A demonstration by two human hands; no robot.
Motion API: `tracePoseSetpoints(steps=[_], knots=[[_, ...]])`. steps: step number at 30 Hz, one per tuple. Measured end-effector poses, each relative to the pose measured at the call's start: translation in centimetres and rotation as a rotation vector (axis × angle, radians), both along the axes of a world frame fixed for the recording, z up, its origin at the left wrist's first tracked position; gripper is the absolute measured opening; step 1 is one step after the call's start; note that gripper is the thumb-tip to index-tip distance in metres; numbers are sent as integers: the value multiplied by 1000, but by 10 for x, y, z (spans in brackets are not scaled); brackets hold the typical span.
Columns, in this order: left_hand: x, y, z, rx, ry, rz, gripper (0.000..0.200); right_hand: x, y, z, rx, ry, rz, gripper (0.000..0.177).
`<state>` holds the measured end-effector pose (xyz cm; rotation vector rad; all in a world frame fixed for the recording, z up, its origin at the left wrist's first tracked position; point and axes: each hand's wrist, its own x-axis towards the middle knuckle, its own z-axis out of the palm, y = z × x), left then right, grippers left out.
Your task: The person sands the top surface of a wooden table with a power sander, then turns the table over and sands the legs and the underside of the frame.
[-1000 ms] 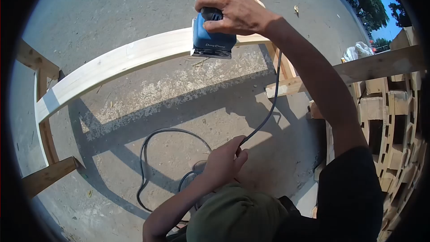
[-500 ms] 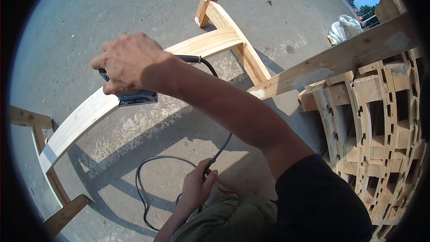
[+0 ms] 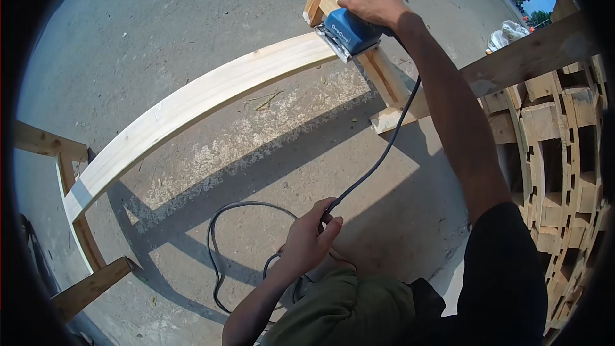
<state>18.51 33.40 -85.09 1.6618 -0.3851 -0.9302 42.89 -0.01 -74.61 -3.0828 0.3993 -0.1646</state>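
A blue electric sander [image 3: 348, 29] rests at the right end of a pale wooden plank [image 3: 192, 99], where the plank meets the frame's end piece. My right hand [image 3: 373, 3] is wrapped over the top of the sander. Low in the middle, my left hand [image 3: 312, 237] grips the black power cord [image 3: 378, 163], which runs up to the tool. More of the cord lies in loops on the ground beside my left forearm. Wooden legs [image 3: 96, 289] hold the plank's left end off the ground.
Stacked wooden pallets [image 3: 554, 154] line the right side. A long board [image 3: 525, 57] slants in front of them, joining the frame. Behind it lies a clear plastic bag [image 3: 508, 35]. The ground is concrete [image 3: 378, 237], with a rough pale strip under the plank.
My right hand has carried the sander from the plank's middle to its right end. My left hand has shifted slightly up and right, still holding the cord.
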Motion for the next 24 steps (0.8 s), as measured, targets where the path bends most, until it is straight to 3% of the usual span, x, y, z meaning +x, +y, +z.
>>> tracePoseSetpoints(steps=[5,11,13,18,22,24], knots=[[-2,0,-3,0,-12,-8,42,1,13,-12,-76,-139,56,56],[-4,2,9,-35,-22,2,43,20,-7,-3,64,-40,4,62],[2,6,6,-28,-39,31,43,1,-11,-12,-69,-65,40,60],[1,6,5,-20,-32,19,42,5,-47,-6,37,-21,-80,61],[2,1,3,-31,-22,1,42,-13,-46,-8,-75,11,-5,61],[1,1,7,-46,-42,16,42,-4,-63,-3,43,29,-86,59]])
